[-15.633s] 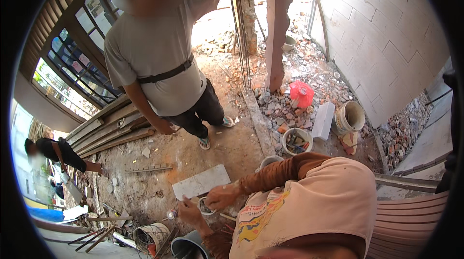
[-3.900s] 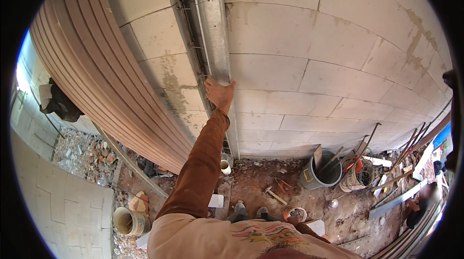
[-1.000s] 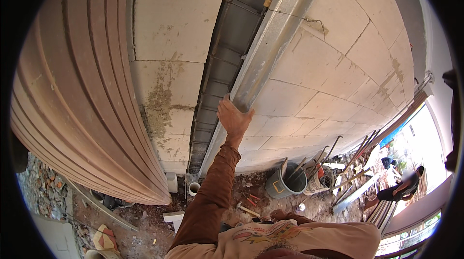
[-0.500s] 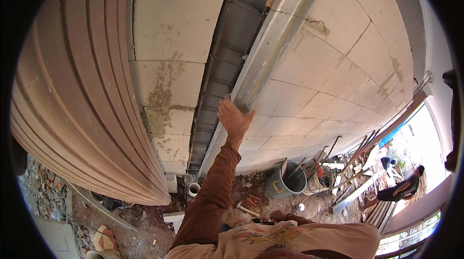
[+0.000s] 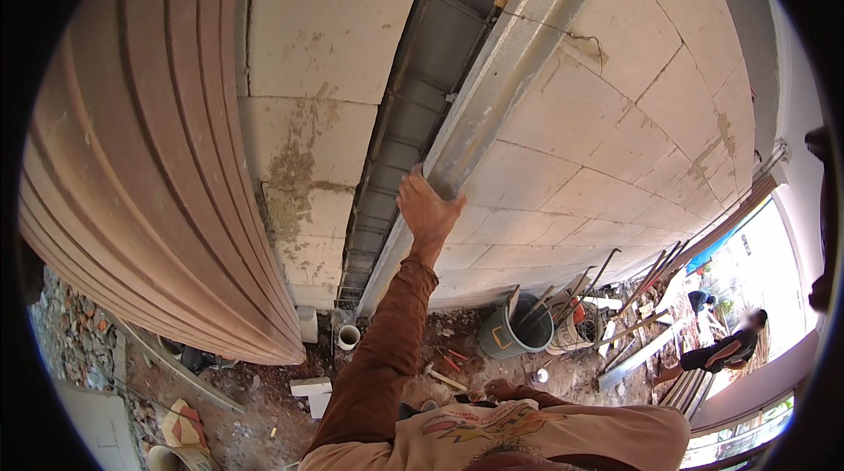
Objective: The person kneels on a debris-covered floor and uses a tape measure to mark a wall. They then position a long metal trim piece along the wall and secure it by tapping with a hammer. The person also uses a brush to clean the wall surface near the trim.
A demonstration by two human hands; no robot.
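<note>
My left hand (image 5: pixel 428 214) reaches up and wraps round a long grey metal channel (image 5: pixel 519 62). Its thumb lies on the right side of the channel, its fingers over the left edge. Behind that edge, a dark gap with a rebar cage (image 5: pixel 387 141) runs up the pale block wall (image 5: pixel 321 32). A thin wire (image 5: pixel 563 31) crosses the channel higher up. Low by my waist is my right hand (image 5: pixel 503 389), small and shadowed; what its fingers do cannot be made out.
Ribbed brown sheeting (image 5: pixel 149 163) bulges at the left. A grey bucket (image 5: pixel 501 339) with tools stands at the wall's foot, near a hammer (image 5: pixel 447 380), red-handled pliers (image 5: pixel 454 357) and a pipe end (image 5: pixel 349 336). Another person (image 5: pixel 725 352) is at the far right, near planks and rubble.
The view has shifted slightly, so the wall and floor objects sit a little differently. My left hand keeps its hold on the channel. The other person at the right appears slightly lower and further left.
</note>
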